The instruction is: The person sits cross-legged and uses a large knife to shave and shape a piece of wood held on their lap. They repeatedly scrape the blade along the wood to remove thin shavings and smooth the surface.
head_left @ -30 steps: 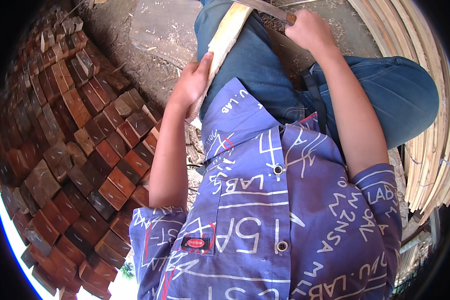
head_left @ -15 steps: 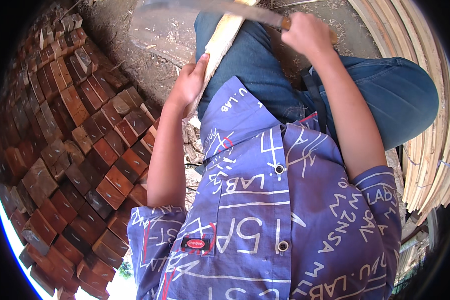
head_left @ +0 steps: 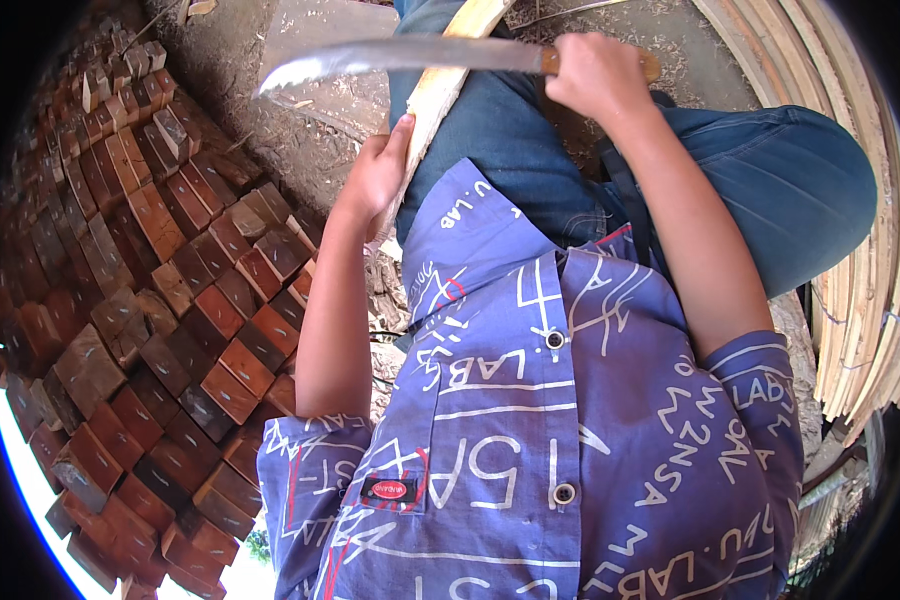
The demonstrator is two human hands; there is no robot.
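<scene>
My left hand point(head_left: 378, 172) grips a long pale wooden strip point(head_left: 438, 95), thumb lying along its top. The strip slants up and to the right across my thigh and runs out of the top of the view; its lower end passes under my wrist. My right hand point(head_left: 598, 75) is closed round the brown wooden handle of a long, curved machete point(head_left: 410, 54). Its grey blade crosses over the strip, above my left hand, with the tip pointing left. Whether the edge touches the wood I cannot tell.
A tall stack of reddish-brown timber blocks point(head_left: 185, 290) rises on the left. Long bent pale strips point(head_left: 850, 330) lie bundled on the right. Wood shavings are scattered over the ground point(head_left: 320, 70), around a flat board at the top. My jeans-covered legs point(head_left: 770, 190) are folded beneath the work.
The machete has come down toward me along the strip, its blade now sharper in view. My right hand moved slightly left and nearer; my left hand stays almost in place on the strip.
</scene>
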